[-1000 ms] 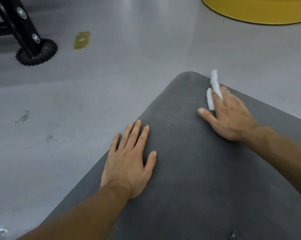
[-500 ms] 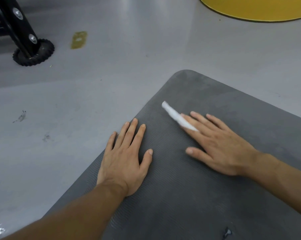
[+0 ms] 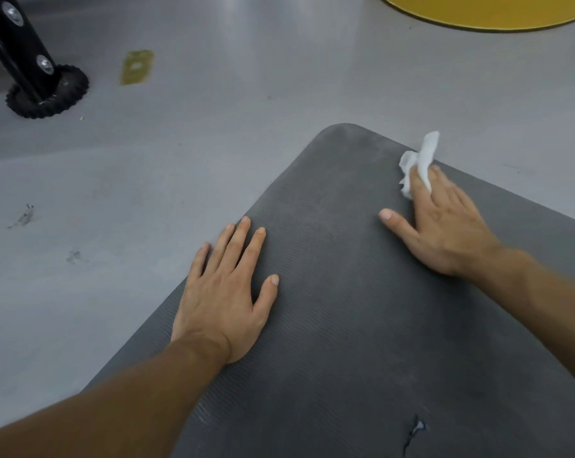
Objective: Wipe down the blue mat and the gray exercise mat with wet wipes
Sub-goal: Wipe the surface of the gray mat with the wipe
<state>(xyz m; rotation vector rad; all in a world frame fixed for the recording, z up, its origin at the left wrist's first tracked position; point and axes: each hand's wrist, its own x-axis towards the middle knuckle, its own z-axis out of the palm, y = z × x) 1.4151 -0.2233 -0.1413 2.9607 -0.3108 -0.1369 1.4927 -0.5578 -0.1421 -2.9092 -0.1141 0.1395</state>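
With the left hand (image 3: 226,292), fingers slightly spread, bracing the gray mat (image 3: 345,342) flat, the right hand (image 3: 444,226) is pressing the wipe (image 3: 423,153) under straight fingers near the mat's far edge, ideally keeping pressure even.

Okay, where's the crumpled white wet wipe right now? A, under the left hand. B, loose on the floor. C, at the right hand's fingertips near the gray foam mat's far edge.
C: the crumpled white wet wipe pokes out from under the right hand at the far edge of the gray foam mat.
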